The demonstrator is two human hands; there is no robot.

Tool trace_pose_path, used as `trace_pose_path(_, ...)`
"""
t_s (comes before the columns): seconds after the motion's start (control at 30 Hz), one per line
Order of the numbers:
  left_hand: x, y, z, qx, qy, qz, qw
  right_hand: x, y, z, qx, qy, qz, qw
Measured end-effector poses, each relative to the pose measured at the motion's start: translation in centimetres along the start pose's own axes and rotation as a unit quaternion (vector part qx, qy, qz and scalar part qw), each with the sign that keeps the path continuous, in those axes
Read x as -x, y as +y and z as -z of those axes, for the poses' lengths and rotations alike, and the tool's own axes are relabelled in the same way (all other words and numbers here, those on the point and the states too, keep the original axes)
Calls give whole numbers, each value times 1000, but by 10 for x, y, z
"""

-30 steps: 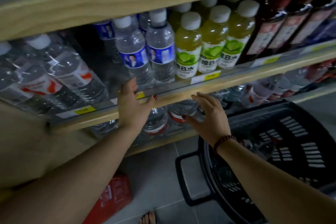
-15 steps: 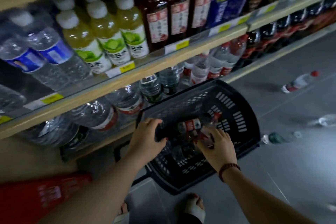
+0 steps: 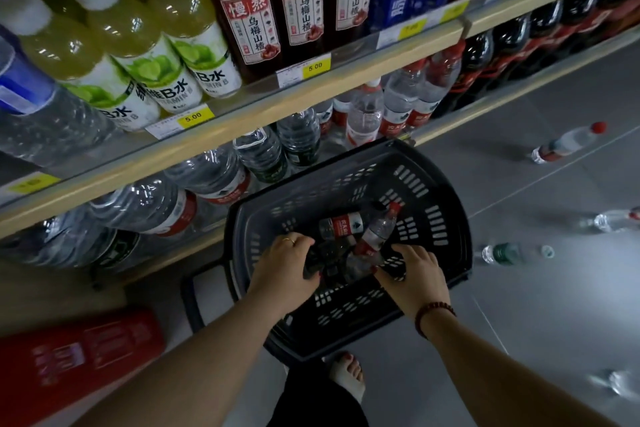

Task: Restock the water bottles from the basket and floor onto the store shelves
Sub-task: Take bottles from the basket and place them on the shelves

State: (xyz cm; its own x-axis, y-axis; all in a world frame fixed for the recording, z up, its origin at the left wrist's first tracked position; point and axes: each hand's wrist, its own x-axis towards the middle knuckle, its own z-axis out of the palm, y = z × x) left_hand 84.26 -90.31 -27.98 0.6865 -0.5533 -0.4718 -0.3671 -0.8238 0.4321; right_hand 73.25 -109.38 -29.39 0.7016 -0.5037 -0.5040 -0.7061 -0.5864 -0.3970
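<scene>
A black plastic basket stands on the floor in front of the shelves. Inside it lie water bottles with red labels, one of them slanted. My left hand reaches into the basket's near left side, its fingers curled round a dark bottle. On the near right side, my right hand curls its fingers at the lower end of the slanted clear bottle. Several more bottles lie on the grey floor to the right, among them a red-capped one and a green-labelled one.
The bottom shelf holds red-label water bottles and large jugs. On the wooden shelf above stand yellow-green drinks and dark red bottles. A red box sits at lower left. My foot is behind the basket.
Both hands left the shelf edge and went down into the basket. My view swung right and down. The hands now sit lower among the bottles, fingers closing on them.
</scene>
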Motion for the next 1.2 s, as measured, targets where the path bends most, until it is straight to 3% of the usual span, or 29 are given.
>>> trace_pose_path(0.3, -32, -11, -42, 12, -40, 39, 998, -53, 0, -21, -4, -70, -14, 997)
trace_pose_path(0.6, -60, -3, -104, 151, -16, 210, 966, -113, 44, -40, -6, -157, 9, 988)
trace_pose_path(0.83, -93, -4, -152, 273, 62, 284, 917, -171, 72, -71, -133, -144, -111, 974)
trace_pose_path(1.0, -110, -17, -179, 298, 71, 284, 909, -212, 74, -106, -249, -163, -241, 924)
trace_pose_path(1.1, -120, -27, -194, 333, 86, 297, 891, -223, 75, -119, -256, -216, -248, 909)
trace_pose_path(1.2, -126, -35, -209, 377, 111, 298, 870, -233, 78, -140, -299, -217, -263, 891)
